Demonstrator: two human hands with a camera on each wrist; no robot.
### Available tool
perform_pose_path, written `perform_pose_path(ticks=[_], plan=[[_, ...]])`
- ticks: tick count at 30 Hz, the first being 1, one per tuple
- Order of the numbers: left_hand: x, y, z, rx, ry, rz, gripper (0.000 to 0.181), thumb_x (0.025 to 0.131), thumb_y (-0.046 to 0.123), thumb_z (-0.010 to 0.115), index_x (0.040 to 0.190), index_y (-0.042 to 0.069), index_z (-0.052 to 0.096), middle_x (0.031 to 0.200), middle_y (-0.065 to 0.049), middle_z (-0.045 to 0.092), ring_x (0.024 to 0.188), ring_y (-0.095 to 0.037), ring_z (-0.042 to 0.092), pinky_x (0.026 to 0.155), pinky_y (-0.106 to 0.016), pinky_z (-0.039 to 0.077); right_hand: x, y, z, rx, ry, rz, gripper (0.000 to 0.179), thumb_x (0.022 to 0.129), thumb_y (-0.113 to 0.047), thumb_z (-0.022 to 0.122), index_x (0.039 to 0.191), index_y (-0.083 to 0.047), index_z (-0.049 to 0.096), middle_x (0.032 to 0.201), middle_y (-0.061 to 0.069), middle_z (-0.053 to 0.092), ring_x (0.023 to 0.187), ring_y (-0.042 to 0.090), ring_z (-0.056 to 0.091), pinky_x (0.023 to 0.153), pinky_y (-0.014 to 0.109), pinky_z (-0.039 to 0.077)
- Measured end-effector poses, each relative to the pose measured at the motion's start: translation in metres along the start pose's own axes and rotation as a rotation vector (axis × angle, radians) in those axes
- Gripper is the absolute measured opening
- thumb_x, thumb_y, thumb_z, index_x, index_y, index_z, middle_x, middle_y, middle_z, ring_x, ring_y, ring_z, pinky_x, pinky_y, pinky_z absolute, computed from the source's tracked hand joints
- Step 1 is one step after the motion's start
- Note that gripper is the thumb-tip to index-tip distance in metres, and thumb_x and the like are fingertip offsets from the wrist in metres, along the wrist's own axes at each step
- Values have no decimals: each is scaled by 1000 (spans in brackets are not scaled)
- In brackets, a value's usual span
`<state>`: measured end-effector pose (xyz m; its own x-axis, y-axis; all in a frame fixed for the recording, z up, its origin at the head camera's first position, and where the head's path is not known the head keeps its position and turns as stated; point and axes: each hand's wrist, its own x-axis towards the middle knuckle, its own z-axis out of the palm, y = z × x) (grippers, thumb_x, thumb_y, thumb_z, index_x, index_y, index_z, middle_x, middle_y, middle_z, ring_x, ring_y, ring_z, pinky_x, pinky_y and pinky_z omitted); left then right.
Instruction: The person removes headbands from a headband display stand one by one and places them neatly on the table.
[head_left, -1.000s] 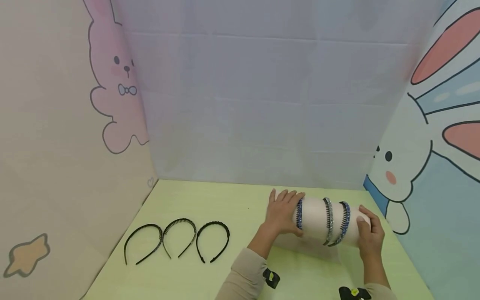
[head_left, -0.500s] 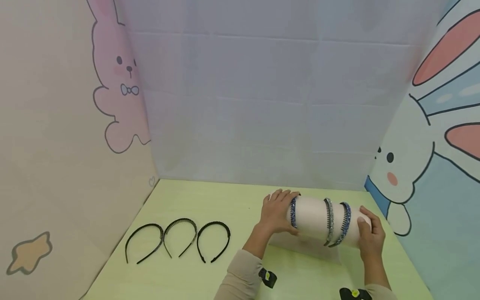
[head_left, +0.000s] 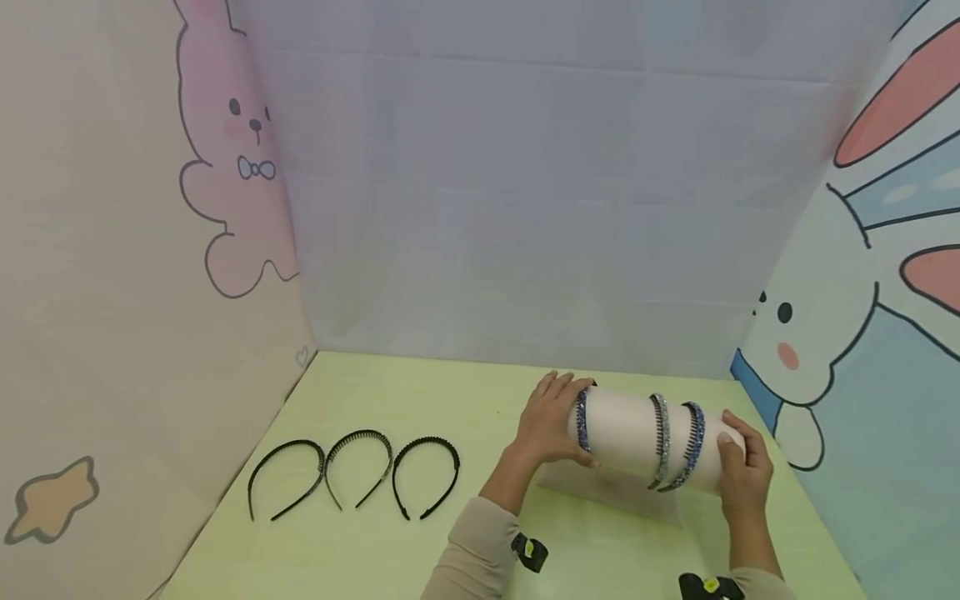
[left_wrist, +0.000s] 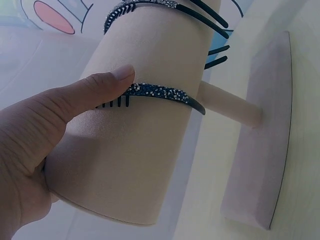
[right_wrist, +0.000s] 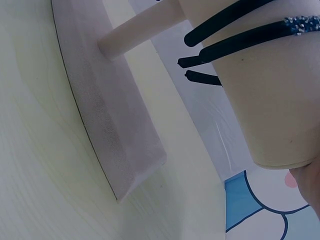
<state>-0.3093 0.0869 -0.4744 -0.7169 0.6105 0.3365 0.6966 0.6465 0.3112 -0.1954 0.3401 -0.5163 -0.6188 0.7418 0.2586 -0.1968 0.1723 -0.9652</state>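
Note:
A cream cylindrical headband stand point(head_left: 618, 425) lies across the right side of the table, its roll held up by a post point(left_wrist: 232, 105) on a flat base point(left_wrist: 260, 145). Three glittery headbands hang on the roll: a blue one point(head_left: 582, 421) near the left end, a silver one point(head_left: 662, 442) and another blue one point(head_left: 693, 446) toward the right. My left hand point(head_left: 546, 425) pinches the left blue headband; in the left wrist view its thumb point(left_wrist: 107, 85) lies on the glitter. At the roll's other end, my right hand point(head_left: 744, 471) grips the edge, mostly out of the right wrist view.
Three black headbands lie in a row on the pale yellow-green table point(head_left: 420, 567): a left one point(head_left: 258, 467), a toothed middle one point(head_left: 360, 433) and a right one point(head_left: 426, 440). Printed walls with rabbit drawings point(head_left: 817, 333) border the table at left and right, with a pale sheet point(head_left: 480, 208) behind.
My left hand has moved left along the roll, and the blue headband under it has slid left, away from the silver one. My right hand keeps its place at the right end.

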Motion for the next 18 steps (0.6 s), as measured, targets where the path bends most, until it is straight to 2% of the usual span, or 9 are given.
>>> perform_pose_path(ticks=[3, 11, 18], plan=[[-1, -1, 2, -10, 2, -12, 117, 43, 59, 86, 142, 30, 33, 145, -1, 33, 136, -24, 20, 106, -38, 24, 1, 2, -1, 25, -3, -3, 31, 93, -8, 51, 122, -8, 61, 122, -9, 56, 107, 9, 49, 76, 13, 39], [-1, -1, -1, -58, -3, 1, 114, 44, 56, 88, 142, 29, 35, 144, -2, 34, 134, -24, 23, 104, -41, 28, 1, 1, -2, 57, -1, -32, 29, 92, -3, 52, 120, -3, 60, 119, -8, 58, 110, 9, 48, 82, 14, 38], [-1, -7, -1, -97, 5, 23, 114, 43, 51, 90, 141, 28, 36, 144, -1, 36, 133, -23, 25, 103, -41, 30, 1, 1, 0, 13, -5, -27, 30, 93, -6, 51, 121, -5, 60, 120, -11, 57, 113, 7, 47, 90, 17, 36]])
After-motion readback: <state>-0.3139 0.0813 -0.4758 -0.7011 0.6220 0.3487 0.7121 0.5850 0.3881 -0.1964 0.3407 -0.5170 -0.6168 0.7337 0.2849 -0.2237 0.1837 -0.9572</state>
